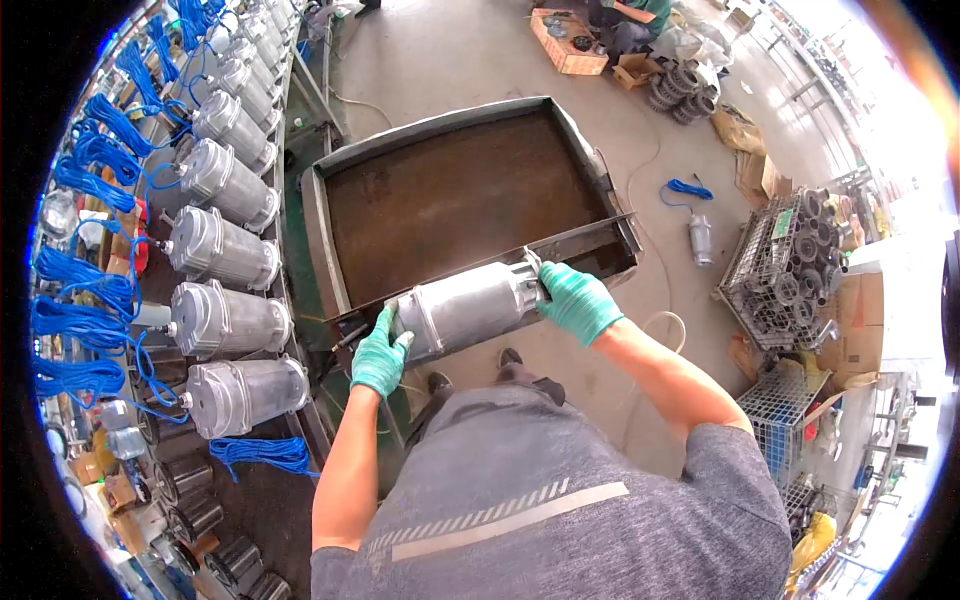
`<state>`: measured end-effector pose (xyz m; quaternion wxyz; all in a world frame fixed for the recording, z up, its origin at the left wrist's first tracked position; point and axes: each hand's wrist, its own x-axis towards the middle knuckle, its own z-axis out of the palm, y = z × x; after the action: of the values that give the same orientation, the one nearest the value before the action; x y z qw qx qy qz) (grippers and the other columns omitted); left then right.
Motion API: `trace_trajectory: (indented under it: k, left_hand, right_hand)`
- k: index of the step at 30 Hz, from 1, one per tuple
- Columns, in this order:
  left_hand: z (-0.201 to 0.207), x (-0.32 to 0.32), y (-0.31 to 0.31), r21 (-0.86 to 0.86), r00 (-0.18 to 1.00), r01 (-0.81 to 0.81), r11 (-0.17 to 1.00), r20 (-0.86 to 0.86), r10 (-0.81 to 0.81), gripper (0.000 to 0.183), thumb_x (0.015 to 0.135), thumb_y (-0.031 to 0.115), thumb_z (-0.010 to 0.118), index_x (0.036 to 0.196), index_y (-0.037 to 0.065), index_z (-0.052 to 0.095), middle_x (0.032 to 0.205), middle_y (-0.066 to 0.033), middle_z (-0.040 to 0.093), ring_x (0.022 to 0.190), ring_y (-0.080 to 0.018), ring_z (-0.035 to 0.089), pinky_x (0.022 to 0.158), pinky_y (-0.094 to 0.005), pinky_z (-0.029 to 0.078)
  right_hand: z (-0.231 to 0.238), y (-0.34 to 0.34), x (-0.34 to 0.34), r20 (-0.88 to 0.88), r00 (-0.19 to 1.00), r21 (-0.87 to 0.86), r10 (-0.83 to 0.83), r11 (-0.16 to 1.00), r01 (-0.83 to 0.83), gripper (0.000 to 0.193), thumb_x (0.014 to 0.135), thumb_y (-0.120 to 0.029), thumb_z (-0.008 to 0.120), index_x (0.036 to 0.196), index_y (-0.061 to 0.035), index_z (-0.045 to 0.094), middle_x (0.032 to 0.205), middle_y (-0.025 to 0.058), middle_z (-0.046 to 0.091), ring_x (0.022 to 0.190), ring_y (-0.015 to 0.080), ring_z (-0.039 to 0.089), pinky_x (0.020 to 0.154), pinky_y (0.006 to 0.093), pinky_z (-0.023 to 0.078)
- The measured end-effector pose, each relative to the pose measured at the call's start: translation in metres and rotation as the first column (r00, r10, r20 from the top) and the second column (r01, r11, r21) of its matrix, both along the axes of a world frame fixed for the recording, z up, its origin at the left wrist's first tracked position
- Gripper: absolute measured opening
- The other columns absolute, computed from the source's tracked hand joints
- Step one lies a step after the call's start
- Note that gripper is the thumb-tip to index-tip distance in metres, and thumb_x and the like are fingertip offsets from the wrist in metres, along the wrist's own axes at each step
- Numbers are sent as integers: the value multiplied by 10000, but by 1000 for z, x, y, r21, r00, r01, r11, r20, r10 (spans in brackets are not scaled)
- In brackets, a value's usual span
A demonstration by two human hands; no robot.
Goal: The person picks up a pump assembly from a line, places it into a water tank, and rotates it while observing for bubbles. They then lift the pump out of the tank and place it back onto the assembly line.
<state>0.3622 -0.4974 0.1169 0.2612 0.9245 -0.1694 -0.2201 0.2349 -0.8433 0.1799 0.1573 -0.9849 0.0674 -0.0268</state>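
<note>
A silver metal submersible pump (pixel 470 306) lies on its side in front of my body, above the near edge of a metal tank (pixel 322 245). My left hand (pixel 378 358), in a green glove, is closed on the pump's rounded left end. At the other end, my right hand (pixel 580 302), gloved likewise, grips the open-framed part; its fingertips are partly hidden behind the metal. Brown, murky liquid (pixel 460 190) fills the tank's main compartment. Whether the pump rests on the rim or hangs in my hands, I cannot tell.
Several similar pumps (pixel 225 247) with blue cables (pixel 80 325) line the bench at left. Another pump (pixel 700 240) lies on the floor at right, near a wire basket (pixel 775 265) of metal parts. A person (pixel 640 20) sits beyond an orange box (pixel 568 42).
</note>
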Motion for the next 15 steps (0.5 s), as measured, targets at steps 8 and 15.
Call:
trace_trajectory:
  k: [8, 15]
  left_hand:
    - [13, 2, -4, -4, 999, 3, 1000, -33, -3, 714, 935, 320, 722, 1565, 253, 393, 1133, -299, 689, 1030, -474, 673, 893, -531, 524]
    - [4, 4, 0, -113, 1000, 14, 994, -12, -15, 711, 908, 266, 761, 1540, 230, 439, 1028, -292, 707, 931, -464, 694, 819, -518, 534]
  right_hand:
    - [-7, 3, -1, 127, 992, -51, 22, 999, -15, 196, 874, -199, 675, 971, -48, 596, 822, 179, 640, 658, 377, 663, 575, 468, 552]
    - [-2, 2, 5, 51, 999, -31, 16, 999, -14, 173, 893, -225, 653, 933, -72, 583, 795, 168, 632, 626, 379, 656, 554, 474, 544]
